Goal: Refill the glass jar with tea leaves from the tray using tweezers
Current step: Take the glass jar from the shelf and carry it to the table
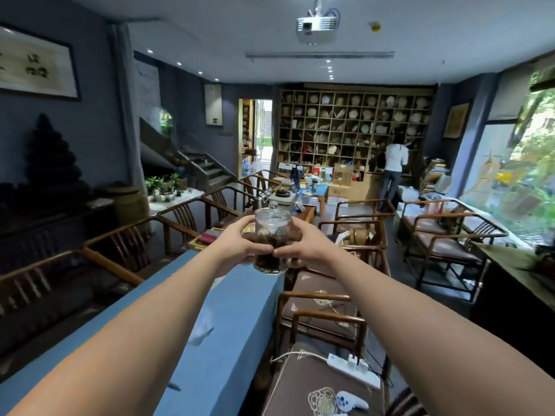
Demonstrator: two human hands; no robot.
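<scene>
Left hand (237, 243) and right hand (303, 244) are both wrapping fingers around the glass jar (271, 241), holding it up in mid-air w/ lid on, tea leaves filling approx half, so refill's probs done imo, tweezers/tray not visible tbh.

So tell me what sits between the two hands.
In the head view, the glass jar, lid on and partly filled with dark tea leaves, is held between the left hand and right hand, raised above the blue table.

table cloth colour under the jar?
Plain blue cloth, below the glass jar; head view.
</scene>
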